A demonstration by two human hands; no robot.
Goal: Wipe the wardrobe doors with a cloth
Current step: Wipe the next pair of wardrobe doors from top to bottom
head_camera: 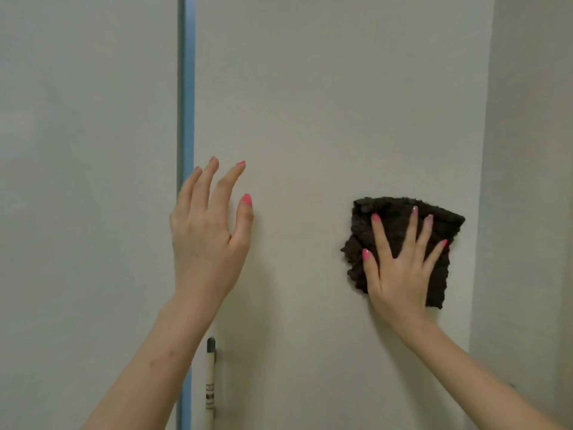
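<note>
While splayed right hand point(400, 268) flattens fuzzy dark cloth point(400, 225), smooth door point(310, 119) gleams

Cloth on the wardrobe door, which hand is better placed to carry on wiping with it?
Right. The right hand lies flat on the dark cloth, pressing it against the door. The left hand is bare, fingers spread, off to the cloth's left.

Lighting dim, even, diffuse. Soft shadows beside hands on door point(310, 119). Slight overall softness; left panel point(86, 181) hazy, faint glare.
</note>
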